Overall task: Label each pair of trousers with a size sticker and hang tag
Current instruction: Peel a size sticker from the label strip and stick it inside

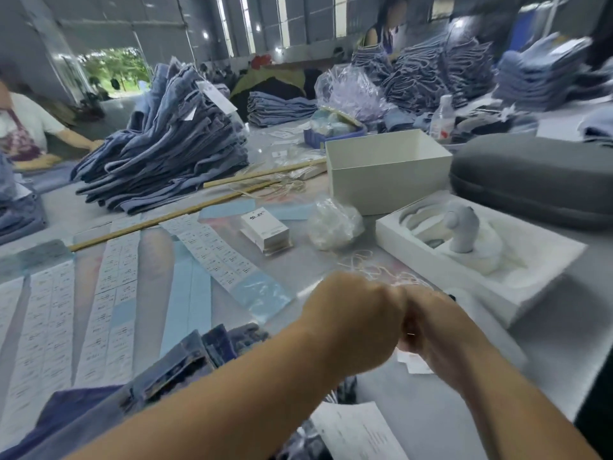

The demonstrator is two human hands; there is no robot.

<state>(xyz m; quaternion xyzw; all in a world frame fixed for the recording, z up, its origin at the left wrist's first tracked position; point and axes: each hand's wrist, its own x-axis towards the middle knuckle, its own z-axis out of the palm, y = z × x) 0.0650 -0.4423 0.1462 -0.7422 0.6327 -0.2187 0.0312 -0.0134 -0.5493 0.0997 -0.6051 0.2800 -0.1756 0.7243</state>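
On the table (431, 410), the denim trousers (166, 370) lie under the person's forearms. Left hand (358, 313) and right hand (441, 333) meet fist to fist, apparently tying a hang tag (416, 363); each grip's hold is hidden. Next, probably a size sticker (112, 270).

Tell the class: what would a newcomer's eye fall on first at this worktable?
The two hands, left hand and right hand, meet knuckle to knuckle low at centre, above the trousers. Long sticker sheets stripe the table's left side. A tall denim pile rises behind them.
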